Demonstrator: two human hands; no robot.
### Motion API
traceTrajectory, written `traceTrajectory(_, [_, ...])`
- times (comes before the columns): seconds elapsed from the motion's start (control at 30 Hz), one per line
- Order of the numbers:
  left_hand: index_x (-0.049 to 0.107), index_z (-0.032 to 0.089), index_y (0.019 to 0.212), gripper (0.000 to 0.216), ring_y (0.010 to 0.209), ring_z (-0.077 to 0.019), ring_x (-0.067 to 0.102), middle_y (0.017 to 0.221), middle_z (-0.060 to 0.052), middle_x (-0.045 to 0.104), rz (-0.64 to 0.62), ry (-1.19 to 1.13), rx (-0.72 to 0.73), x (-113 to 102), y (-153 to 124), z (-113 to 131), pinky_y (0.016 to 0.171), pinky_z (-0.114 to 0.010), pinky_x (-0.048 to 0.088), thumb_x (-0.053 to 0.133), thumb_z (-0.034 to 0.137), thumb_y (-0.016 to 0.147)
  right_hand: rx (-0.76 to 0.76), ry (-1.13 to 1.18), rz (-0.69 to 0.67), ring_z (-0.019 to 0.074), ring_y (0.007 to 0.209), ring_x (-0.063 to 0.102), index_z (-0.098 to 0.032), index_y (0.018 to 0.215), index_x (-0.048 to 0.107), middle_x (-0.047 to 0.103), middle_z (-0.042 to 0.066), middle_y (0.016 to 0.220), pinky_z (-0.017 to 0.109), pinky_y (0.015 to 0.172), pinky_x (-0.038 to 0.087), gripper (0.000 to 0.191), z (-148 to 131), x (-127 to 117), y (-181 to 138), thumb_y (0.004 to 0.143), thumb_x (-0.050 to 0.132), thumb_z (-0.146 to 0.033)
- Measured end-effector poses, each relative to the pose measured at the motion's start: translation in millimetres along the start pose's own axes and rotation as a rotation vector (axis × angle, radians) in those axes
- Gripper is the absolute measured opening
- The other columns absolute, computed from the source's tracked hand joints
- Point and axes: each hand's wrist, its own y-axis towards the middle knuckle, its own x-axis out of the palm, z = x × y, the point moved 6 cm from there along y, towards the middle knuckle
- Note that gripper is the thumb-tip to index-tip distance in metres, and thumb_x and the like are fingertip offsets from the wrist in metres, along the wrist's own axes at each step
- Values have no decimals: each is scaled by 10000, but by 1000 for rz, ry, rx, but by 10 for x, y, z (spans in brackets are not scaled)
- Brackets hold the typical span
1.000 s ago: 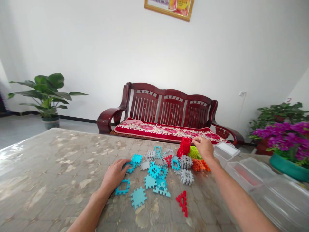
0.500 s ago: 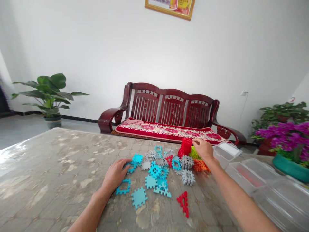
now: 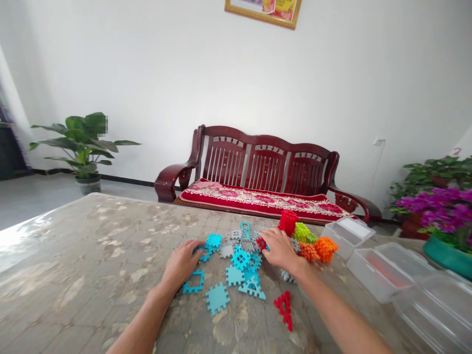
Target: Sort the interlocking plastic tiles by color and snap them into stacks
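My left hand (image 3: 184,261) rests on the table, fingers loosely extended beside a few blue interlocking tiles (image 3: 213,240). Below it lies a blue square frame tile (image 3: 193,281). My right hand (image 3: 279,249) reaches into the pile, its thumb and fingers around a red triangular tile (image 3: 261,244). Turquoise tiles (image 3: 234,275) and grey tiles (image 3: 226,250) are scattered between the hands. Under my right hand, grey stacked tiles (image 3: 287,276) are partly hidden. Another red triangular tile (image 3: 283,310) lies apart, nearer to me.
Behind the right hand stand a red tile stack (image 3: 288,222), lime-green tiles (image 3: 305,233) and orange tiles (image 3: 326,249). Clear plastic boxes (image 3: 379,275) sit at the right, near a teal flower pot (image 3: 448,255). A wooden bench (image 3: 263,164) stands beyond the table (image 3: 92,275).
My right hand has moved left and nearer, from the red stack to the red triangular tile in the pile. The left hand stays beside the blue tiles. The view has shifted slightly.
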Motion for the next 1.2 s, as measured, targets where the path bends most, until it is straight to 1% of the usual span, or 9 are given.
traceTrajectory(0.1, [685, 270, 1128, 348, 1128, -221, 621, 1173, -27, 704, 6, -8, -4, -2, 1, -4, 1000, -340, 438, 460, 303, 865, -6, -34, -56, 264, 1305, 403, -226, 1333, 568, 567, 68, 1407, 411, 1031, 280, 564, 25, 65, 103, 785, 512, -102])
traceTrajectory(0.2, [681, 263, 1136, 353, 1133, -223, 618, 1182, -34, 700, 5, -14, -1, 2, 3, -9, 1004, -345, 436, 457, 303, 867, -30, -111, -98, 259, 1264, 447, -235, 1241, 636, 646, 67, 1301, 404, 1021, 275, 495, 43, 54, 197, 798, 490, -69])
traceTrajectory(0.3, [677, 242, 1145, 363, 1136, -228, 616, 1189, -50, 696, 6, -20, 10, 7, 4, -12, 1004, -352, 437, 447, 305, 871, -28, -166, -138, 249, 1126, 545, -223, 1063, 718, 723, 87, 1112, 374, 967, 312, 343, 48, 33, 244, 838, 492, -97])
traceTrajectory(0.37, [679, 242, 1140, 361, 1138, -229, 617, 1189, -49, 697, 14, -24, 14, 6, 4, -15, 1004, -352, 439, 451, 302, 866, -13, -178, -140, 244, 1048, 582, -219, 984, 739, 739, 97, 1032, 365, 947, 324, 296, 55, 16, 250, 866, 485, -122])
traceTrajectory(0.53, [687, 265, 1122, 345, 1128, -216, 624, 1175, -30, 710, 39, -32, 15, 1, 1, -30, 1001, -333, 443, 468, 312, 859, 4, -178, -104, 240, 1027, 586, -213, 919, 749, 742, 98, 984, 349, 971, 313, 259, 94, -6, 232, 879, 500, -156])
traceTrajectory(0.7, [678, 259, 1142, 359, 1133, -217, 620, 1193, -40, 702, 24, -24, 11, 4, -2, -21, 1000, -337, 442, 452, 312, 869, 10, -142, -88, 237, 1066, 562, -243, 984, 742, 738, 60, 1022, 333, 939, 336, 233, 144, 17, 193, 862, 551, -194])
traceTrajectory(0.87, [674, 259, 1148, 358, 1139, -215, 615, 1199, -40, 700, 8, -11, 1, -9, -4, 2, 1002, -332, 437, 451, 296, 871, -1, -104, -89, 222, 1101, 554, -246, 1051, 728, 727, 61, 1077, 335, 951, 340, 354, 144, 51, 140, 820, 512, -88])
traceTrajectory(0.97, [674, 257, 1145, 353, 1145, -216, 614, 1205, -39, 698, 8, -16, 5, -13, -3, 2, 1008, -332, 434, 454, 303, 873, -14, -66, -79, 212, 1087, 564, -263, 1055, 729, 725, 51, 1096, 341, 964, 345, 391, 138, 67, 132, 810, 499, -64])
traceTrajectory(1.2, [676, 253, 1146, 359, 1152, -215, 615, 1202, -37, 700, 9, -2, 6, -7, 3, -10, 1014, -328, 432, 451, 299, 870, -8, -74, -61, 223, 1057, 569, -259, 966, 743, 733, 50, 1007, 349, 961, 352, 230, 131, 56, 130, 834, 573, -179])
